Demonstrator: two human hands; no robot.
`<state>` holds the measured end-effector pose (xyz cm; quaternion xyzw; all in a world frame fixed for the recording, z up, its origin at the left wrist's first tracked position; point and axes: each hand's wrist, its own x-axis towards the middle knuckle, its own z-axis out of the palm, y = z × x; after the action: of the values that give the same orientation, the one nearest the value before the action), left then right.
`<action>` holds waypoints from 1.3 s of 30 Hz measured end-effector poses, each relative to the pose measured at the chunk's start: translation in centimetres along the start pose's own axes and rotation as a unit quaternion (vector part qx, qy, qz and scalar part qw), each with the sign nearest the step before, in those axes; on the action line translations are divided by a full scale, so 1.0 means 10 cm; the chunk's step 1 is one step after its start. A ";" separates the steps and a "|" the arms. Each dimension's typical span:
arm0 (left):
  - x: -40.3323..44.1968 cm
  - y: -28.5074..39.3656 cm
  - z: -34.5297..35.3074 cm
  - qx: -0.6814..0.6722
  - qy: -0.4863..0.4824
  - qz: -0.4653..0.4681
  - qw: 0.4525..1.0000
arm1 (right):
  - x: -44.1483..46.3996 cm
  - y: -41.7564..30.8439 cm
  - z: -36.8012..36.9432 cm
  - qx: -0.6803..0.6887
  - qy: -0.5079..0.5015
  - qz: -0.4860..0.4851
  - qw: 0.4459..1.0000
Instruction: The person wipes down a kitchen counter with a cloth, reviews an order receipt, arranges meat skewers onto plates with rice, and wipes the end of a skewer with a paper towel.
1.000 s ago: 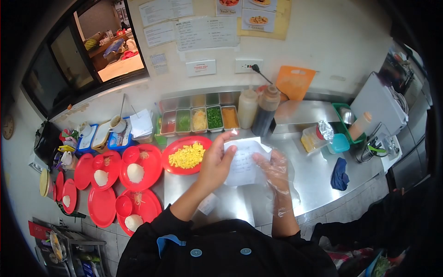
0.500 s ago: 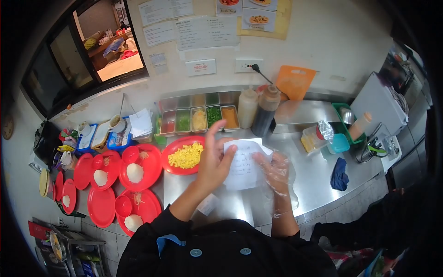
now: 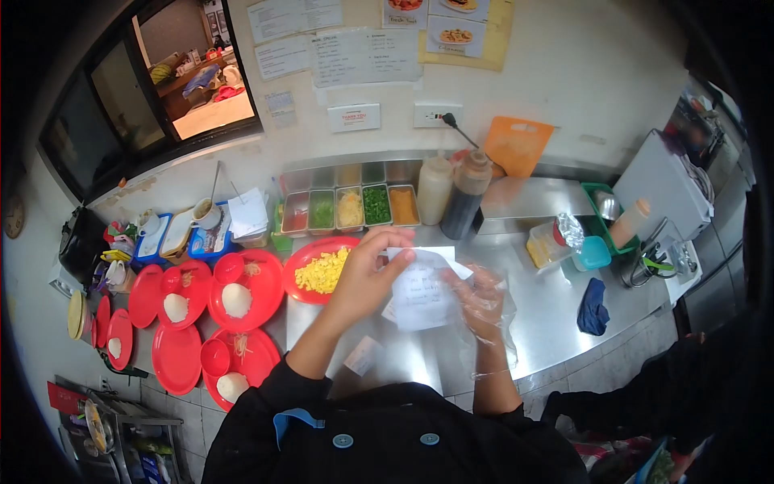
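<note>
Handwritten paper slips (image 3: 423,292) are held up over the steel counter, between my two hands. My bare left hand (image 3: 372,270) pinches their upper left edge, fingers curled behind. On the other side, my right hand (image 3: 481,300), in a loose clear plastic glove, grips the right edge. Another small slip (image 3: 364,356) lies on the counter below my left wrist. Behind my left hand sits a red plate of chopped yellow food (image 3: 321,273), partly covered by that hand.
Red plates (image 3: 177,360), several with white rice mounds, stand at left. Metal pans of toppings (image 3: 350,208) and two squeeze bottles (image 3: 466,194) line the back. To the right are a dark blue cloth (image 3: 593,306), plastic tubs (image 3: 592,252) and a utensil holder (image 3: 642,266). Someone's dark-clothed body shows lower right.
My left hand's raised fingers have curled down onto the paper's top edge. The slips have shifted slightly, with another paper edge now showing at their lower left.
</note>
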<state>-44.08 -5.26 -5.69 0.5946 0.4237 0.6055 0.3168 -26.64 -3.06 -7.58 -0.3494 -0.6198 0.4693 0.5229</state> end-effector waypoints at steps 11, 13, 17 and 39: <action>0.03 0.12 -0.09 -0.058 0.052 -0.126 0.989 | 0.04 -0.06 -0.02 0.107 -0.022 0.146 0.983; 0.01 0.21 -0.06 -0.251 0.062 -0.214 0.942 | 0.04 -0.04 -0.02 0.203 0.016 0.197 0.959; -0.08 0.11 -0.12 -0.225 -0.071 -0.172 0.956 | 0.06 0.08 -0.04 0.274 0.022 0.208 0.939; 0.15 0.20 0.17 -0.126 0.061 -0.100 0.985 | 0.13 -0.04 -0.04 0.372 0.050 0.061 0.925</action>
<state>-42.26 -4.57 -3.33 0.4662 0.4198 0.6544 0.4221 -26.51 -1.87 -6.72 -0.1898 -0.3511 0.6793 0.6159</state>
